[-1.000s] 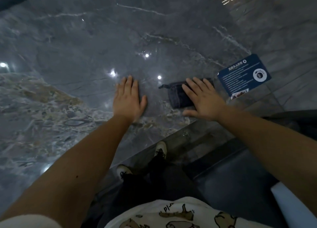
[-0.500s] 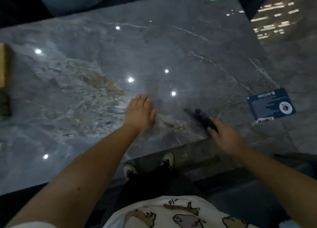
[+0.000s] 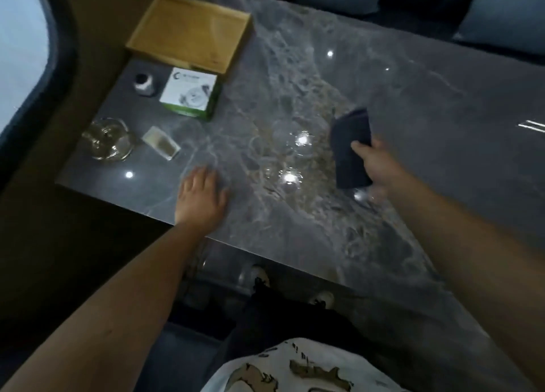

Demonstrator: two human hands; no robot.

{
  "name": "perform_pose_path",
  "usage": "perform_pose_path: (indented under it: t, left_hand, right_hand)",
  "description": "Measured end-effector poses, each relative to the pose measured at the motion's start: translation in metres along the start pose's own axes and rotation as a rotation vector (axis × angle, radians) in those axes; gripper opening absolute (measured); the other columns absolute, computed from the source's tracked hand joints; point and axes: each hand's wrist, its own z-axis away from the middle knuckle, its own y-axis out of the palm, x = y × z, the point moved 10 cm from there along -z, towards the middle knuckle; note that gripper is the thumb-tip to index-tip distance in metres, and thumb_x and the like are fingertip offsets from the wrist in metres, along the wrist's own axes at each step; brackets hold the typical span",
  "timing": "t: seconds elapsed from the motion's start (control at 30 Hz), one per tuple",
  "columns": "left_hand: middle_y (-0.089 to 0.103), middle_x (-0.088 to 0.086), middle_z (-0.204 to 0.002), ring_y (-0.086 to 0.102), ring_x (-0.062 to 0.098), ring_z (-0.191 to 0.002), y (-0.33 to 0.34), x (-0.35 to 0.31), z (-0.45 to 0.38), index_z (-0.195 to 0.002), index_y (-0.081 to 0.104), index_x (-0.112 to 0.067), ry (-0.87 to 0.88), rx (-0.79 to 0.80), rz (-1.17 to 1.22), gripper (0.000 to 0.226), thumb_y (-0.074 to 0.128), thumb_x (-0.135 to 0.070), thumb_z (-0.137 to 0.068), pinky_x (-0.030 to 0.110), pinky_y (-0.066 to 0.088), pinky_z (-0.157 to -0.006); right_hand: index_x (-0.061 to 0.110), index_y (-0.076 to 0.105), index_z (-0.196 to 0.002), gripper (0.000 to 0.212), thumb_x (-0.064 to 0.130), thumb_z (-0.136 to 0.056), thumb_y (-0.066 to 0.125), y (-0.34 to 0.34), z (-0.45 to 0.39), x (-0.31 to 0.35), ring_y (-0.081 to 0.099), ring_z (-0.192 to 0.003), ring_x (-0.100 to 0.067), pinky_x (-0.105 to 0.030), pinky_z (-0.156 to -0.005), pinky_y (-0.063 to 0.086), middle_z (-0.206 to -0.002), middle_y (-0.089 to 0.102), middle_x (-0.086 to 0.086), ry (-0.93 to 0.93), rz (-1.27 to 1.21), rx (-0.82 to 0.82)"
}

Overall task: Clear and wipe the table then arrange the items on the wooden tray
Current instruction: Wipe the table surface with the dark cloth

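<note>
My right hand (image 3: 379,163) grips a folded dark cloth (image 3: 349,147) lifted above the grey marble table (image 3: 324,82). Near the table's front edge my left hand (image 3: 202,195) lies flat, fingers apart, holding nothing. An empty wooden tray (image 3: 188,29) sits at the far left corner. In front of the tray stand a white and green box (image 3: 190,92) and a small dark jar (image 3: 143,82). Closer to me are a clear glass dish (image 3: 106,138) and a small white rectangular dish (image 3: 160,142).
The table's left edge runs beside a brown floor strip (image 3: 97,52). Pale cushions (image 3: 501,17) lie beyond the far edge. My legs and shoes (image 3: 262,276) are below the near edge.
The view has swung left, bringing the tray and items into sight. My right hand has lifted the cloth off the table and carried it leftward. My left hand stays flat.
</note>
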Motion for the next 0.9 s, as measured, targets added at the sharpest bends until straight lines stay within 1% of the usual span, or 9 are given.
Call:
perform_pose_path:
  t: [0.03,0.13,0.23,0.37,0.47,0.6,0.7,0.8,0.9]
  left_hand:
    - [0.033,0.017,-0.151,0.024,0.036,-0.141,0.000,0.016,-0.003,-0.142,0.039,-0.007,-0.030,0.000,0.013,0.056,0.043,-0.040,-0.097,0.047,0.016,-0.117]
    - [0.031,0.017,-0.153,0.022,0.037,-0.142,0.005,0.043,-0.010,-0.141,0.040,-0.008,-0.088,-0.016,0.058,0.055,0.046,-0.038,-0.095,0.049,0.017,-0.116]
    - [0.028,0.016,-0.154,0.017,0.034,-0.145,0.010,0.049,-0.014,-0.142,0.037,-0.009,-0.102,-0.058,0.069,0.057,0.043,-0.039,-0.095,0.047,0.010,-0.119]
    - [0.027,0.015,-0.155,0.016,0.031,-0.146,0.010,0.049,-0.013,-0.144,0.033,-0.008,-0.094,-0.100,0.048,0.061,0.039,-0.043,-0.095,0.045,0.007,-0.119]
    - [0.027,0.015,-0.156,0.016,0.031,-0.146,0.013,0.050,-0.014,-0.145,0.033,-0.007,-0.095,-0.104,0.020,0.064,0.038,-0.046,-0.095,0.046,0.010,-0.119]
    - [0.028,0.014,-0.155,0.017,0.030,-0.146,0.015,0.051,-0.017,-0.145,0.036,-0.008,-0.100,-0.120,0.005,0.064,0.039,-0.046,-0.093,0.046,0.010,-0.119]
    - [0.028,0.013,-0.156,0.016,0.029,-0.147,0.016,0.052,-0.016,-0.146,0.035,-0.008,-0.102,-0.123,0.001,0.065,0.039,-0.046,-0.093,0.046,0.010,-0.119]
    - [0.028,0.013,-0.156,0.017,0.029,-0.146,0.015,0.052,-0.016,-0.145,0.036,-0.008,-0.109,-0.120,-0.006,0.065,0.040,-0.046,-0.093,0.046,0.010,-0.119]
    - [0.027,0.012,-0.156,0.015,0.028,-0.147,0.015,0.052,-0.016,-0.146,0.035,-0.009,-0.118,-0.111,-0.010,0.065,0.039,-0.046,-0.093,0.046,0.010,-0.119]
  right_hand:
    - [0.026,0.046,-0.126,0.032,0.026,-0.095,0.052,0.019,-0.011,0.017,0.057,-0.099,-0.007,-0.020,-0.084,0.048,-0.108,0.055,0.016,-0.040,0.053,0.010]
    - [0.028,0.045,-0.135,0.042,0.030,-0.093,0.051,0.061,-0.047,0.053,0.055,-0.110,-0.018,-0.034,-0.095,0.046,-0.122,0.056,0.005,-0.118,0.163,0.016]
    - [0.027,0.042,-0.138,0.042,0.028,-0.096,0.046,0.085,-0.083,0.087,0.052,-0.113,-0.019,-0.028,-0.091,0.040,-0.132,0.054,-0.002,-0.202,0.359,-0.034]
    - [0.019,0.043,-0.136,0.038,0.026,-0.099,0.040,0.103,-0.124,0.136,0.054,-0.114,-0.025,-0.024,-0.086,0.037,-0.128,0.057,-0.009,-0.350,0.593,-0.164]
    - [0.017,0.041,-0.136,0.039,0.025,-0.099,0.038,0.122,-0.156,0.155,0.054,-0.114,-0.034,-0.032,-0.090,0.040,-0.127,0.057,-0.015,-0.461,0.858,-0.245]
    - [0.006,0.033,-0.142,0.050,0.020,-0.094,0.042,0.171,-0.200,0.133,0.032,-0.135,-0.038,-0.045,-0.111,0.028,-0.148,0.033,-0.020,-0.567,1.187,-0.084]
    - [0.006,0.029,-0.144,0.055,0.023,-0.094,0.044,0.181,-0.210,0.119,0.020,-0.141,-0.036,-0.051,-0.114,0.020,-0.155,0.020,-0.015,-0.593,1.282,-0.054]
    - [0.002,0.025,-0.146,0.056,0.023,-0.097,0.043,0.193,-0.191,0.110,0.013,-0.144,-0.033,-0.047,-0.118,0.012,-0.157,0.014,-0.017,-0.667,1.292,0.074]
    - [-0.001,0.032,-0.143,0.056,0.020,-0.094,0.050,0.216,-0.144,0.093,0.020,-0.143,-0.036,-0.049,-0.118,0.011,-0.154,0.022,-0.022,-0.819,1.283,0.218]
